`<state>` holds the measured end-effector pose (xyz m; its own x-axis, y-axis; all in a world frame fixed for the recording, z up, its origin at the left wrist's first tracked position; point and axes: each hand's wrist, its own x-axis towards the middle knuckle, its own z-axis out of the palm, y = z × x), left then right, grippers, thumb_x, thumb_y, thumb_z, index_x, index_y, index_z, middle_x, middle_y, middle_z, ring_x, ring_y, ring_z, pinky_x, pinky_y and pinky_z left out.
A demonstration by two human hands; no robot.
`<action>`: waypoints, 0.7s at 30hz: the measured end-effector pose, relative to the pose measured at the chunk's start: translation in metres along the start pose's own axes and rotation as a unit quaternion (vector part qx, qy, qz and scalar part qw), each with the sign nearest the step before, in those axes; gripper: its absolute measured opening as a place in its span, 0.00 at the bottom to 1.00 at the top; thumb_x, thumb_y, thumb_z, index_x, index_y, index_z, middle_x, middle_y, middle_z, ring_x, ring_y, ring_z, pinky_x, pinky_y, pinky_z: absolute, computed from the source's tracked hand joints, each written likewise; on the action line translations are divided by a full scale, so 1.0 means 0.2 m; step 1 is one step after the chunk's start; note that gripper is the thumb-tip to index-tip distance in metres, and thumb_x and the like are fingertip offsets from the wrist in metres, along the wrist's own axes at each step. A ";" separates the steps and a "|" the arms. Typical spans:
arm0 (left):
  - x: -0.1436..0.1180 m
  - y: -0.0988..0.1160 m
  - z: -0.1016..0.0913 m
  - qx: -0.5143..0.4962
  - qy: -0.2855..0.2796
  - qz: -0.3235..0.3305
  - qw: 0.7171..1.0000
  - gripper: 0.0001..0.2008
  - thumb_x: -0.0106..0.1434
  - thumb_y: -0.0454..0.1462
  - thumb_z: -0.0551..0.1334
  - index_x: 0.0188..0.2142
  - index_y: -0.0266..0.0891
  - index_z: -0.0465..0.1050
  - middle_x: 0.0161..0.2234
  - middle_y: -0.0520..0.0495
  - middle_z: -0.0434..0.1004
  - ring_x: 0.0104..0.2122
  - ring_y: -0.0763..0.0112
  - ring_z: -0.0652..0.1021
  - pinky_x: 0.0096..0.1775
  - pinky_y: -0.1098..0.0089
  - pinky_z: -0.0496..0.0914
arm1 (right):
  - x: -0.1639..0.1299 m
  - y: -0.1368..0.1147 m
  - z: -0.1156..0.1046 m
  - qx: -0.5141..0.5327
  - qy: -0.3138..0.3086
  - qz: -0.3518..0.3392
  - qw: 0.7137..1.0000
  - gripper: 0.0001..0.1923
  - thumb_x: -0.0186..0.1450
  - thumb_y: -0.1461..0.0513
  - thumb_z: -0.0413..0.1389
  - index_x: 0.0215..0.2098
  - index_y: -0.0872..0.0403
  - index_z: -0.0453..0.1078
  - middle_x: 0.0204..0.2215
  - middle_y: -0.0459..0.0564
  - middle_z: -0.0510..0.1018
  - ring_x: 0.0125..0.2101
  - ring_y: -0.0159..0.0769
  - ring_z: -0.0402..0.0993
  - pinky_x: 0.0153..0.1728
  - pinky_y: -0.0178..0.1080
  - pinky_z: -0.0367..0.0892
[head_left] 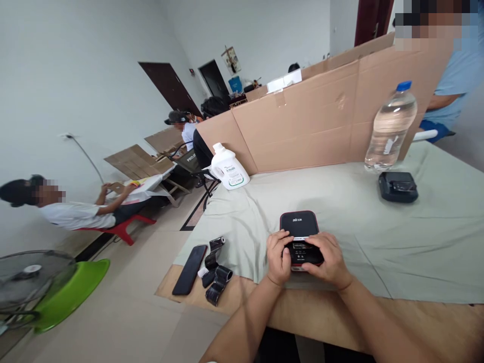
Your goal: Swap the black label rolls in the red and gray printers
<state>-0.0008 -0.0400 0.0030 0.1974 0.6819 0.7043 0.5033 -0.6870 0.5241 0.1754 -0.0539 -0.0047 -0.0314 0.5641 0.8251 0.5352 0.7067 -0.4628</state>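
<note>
A small black and red device [299, 226] lies on the grey-green cloth [378, 227] near the table's front edge. My left hand [279, 258] grips its near left corner, fingers curled against its side. My right hand [328, 258] lies over its near right part, fingers pressing on the top face. Both hands hide the device's near end. A thin white strip shows between my fingers on the device.
A black phone [190, 269] and rolled black straps [216, 272] lie at the table's left corner. A second black device [398, 186] and a water bottle [390, 128] stand far right, a white jug [228, 168] far left, against a cardboard wall [313, 121]. People sit at left; another stands behind the cardboard.
</note>
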 end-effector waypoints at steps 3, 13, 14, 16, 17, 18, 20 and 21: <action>-0.06 -0.01 0.03 -0.040 0.024 -0.034 0.998 0.19 0.70 0.43 0.44 0.47 0.39 0.70 0.51 0.36 0.71 0.55 0.56 0.69 0.56 0.48 0.63 | -0.02 0.07 0.00 0.048 0.045 0.095 0.993 0.21 0.68 0.48 0.46 0.50 0.52 0.66 0.45 0.57 0.74 0.46 0.48 0.70 0.47 0.52 0.66; -0.26 -0.04 0.08 -0.197 -0.025 -0.307 0.931 0.36 0.64 0.59 0.47 0.61 0.38 0.61 0.60 0.35 0.64 0.63 0.53 0.61 0.63 0.55 0.54 | -0.10 0.25 0.11 0.047 0.012 0.313 0.949 0.20 0.70 0.50 0.42 0.44 0.52 0.70 0.40 0.52 0.78 0.42 0.41 0.74 0.45 0.47 0.69; -0.26 -0.03 0.07 -0.203 -0.028 -0.309 0.929 0.36 0.64 0.59 0.48 0.61 0.38 0.61 0.60 0.36 0.65 0.64 0.53 0.60 0.64 0.55 0.54 | -0.11 0.24 0.11 0.057 0.019 0.317 0.946 0.20 0.70 0.50 0.43 0.45 0.51 0.70 0.40 0.52 0.78 0.42 0.41 0.73 0.45 0.46 0.69; -0.27 -0.01 0.03 -0.212 -0.033 -0.309 0.926 0.35 0.63 0.59 0.50 0.61 0.40 0.61 0.59 0.37 0.66 0.64 0.52 0.60 0.64 0.54 0.54 | -0.11 0.20 0.11 0.080 0.027 0.325 0.942 0.19 0.70 0.50 0.43 0.47 0.52 0.69 0.43 0.53 0.77 0.45 0.41 0.73 0.47 0.47 0.69; -0.28 -0.01 0.01 -0.219 -0.037 -0.311 0.924 0.35 0.62 0.59 0.52 0.61 0.41 0.62 0.59 0.38 0.67 0.64 0.52 0.60 0.64 0.54 0.55 | -0.11 0.18 0.11 0.093 0.031 0.327 0.940 0.19 0.71 0.51 0.43 0.48 0.52 0.68 0.44 0.54 0.76 0.47 0.41 0.72 0.49 0.47 0.68; -0.29 -0.01 0.00 -0.229 -0.041 -0.316 0.920 0.35 0.61 0.59 0.53 0.60 0.43 0.63 0.58 0.39 0.68 0.64 0.52 0.60 0.63 0.54 0.56 | -0.11 0.16 0.11 0.104 0.035 0.326 0.939 0.19 0.71 0.51 0.42 0.50 0.52 0.67 0.46 0.55 0.75 0.48 0.41 0.71 0.50 0.47 0.67; -0.30 -0.01 -0.03 -0.260 -0.060 -0.335 0.904 0.34 0.59 0.60 0.55 0.58 0.45 0.65 0.57 0.41 0.70 0.63 0.51 0.62 0.62 0.54 0.59 | -0.12 0.12 0.12 0.118 0.050 0.319 0.939 0.19 0.72 0.52 0.41 0.53 0.52 0.64 0.49 0.56 0.73 0.50 0.41 0.70 0.52 0.48 0.67; -0.31 -0.03 -0.04 -0.281 -0.073 -0.350 0.891 0.34 0.58 0.60 0.56 0.58 0.46 0.66 0.56 0.42 0.71 0.62 0.51 0.63 0.61 0.54 0.60 | -0.12 0.10 0.12 0.117 0.056 0.313 0.941 0.20 0.72 0.53 0.41 0.54 0.52 0.63 0.49 0.56 0.72 0.50 0.41 0.69 0.52 0.48 0.66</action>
<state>-0.0228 -0.0802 -0.0386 0.1288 0.9897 0.0625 0.0543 -0.0700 0.9961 0.1667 -0.0423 -0.0413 0.3243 0.8615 0.3908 0.2179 0.3339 -0.9171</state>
